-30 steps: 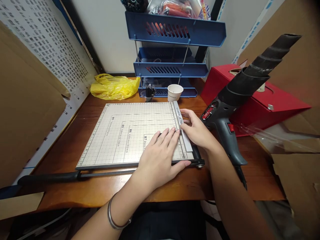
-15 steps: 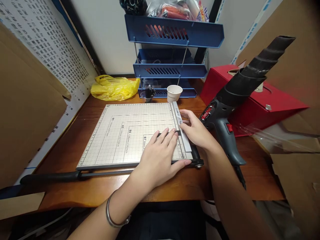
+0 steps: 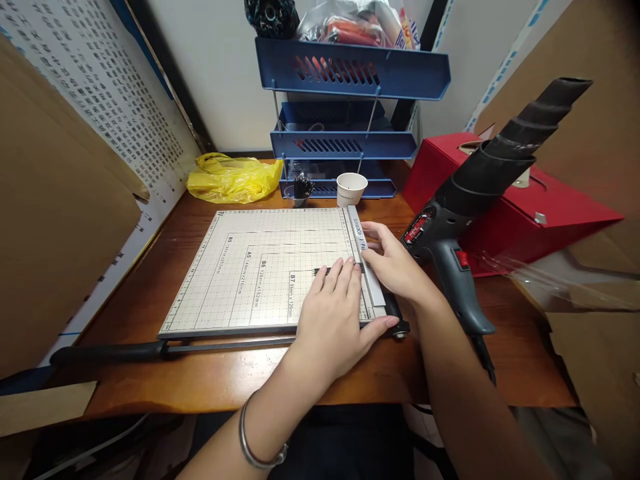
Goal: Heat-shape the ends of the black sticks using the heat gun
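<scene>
A paper cutter (image 3: 235, 267) lies on the desk, its cream board printed with a grid and paper sizes. Along the near edge stretches its blade arm (image 3: 225, 345), with the black handle (image 3: 110, 353) at left. My left hand (image 3: 333, 313) is laid flat on the board's right part, fingers out, thumb over the near edge. Under its fingertips are thin black strands (image 3: 323, 271), partly covered, pointing toward the metal ruler (image 3: 367, 257). My right hand (image 3: 393, 260) rests against the ruler's right side, thumb and forefinger apart; the other fingers are hidden.
A black heat gun (image 3: 450, 233) stands at right before a red box (image 3: 540, 213). Behind the board are a paper cup (image 3: 351, 191), a small clear cup of black strands (image 3: 301, 191), a yellow plastic bag (image 3: 235, 180) and blue stacked trays (image 3: 345, 143). Cardboard flanks both sides.
My left hand has slid slightly right along the board, uncovering more of the printed lines. The right hand keeps its place by the ruler. The whole view has shifted a little.
</scene>
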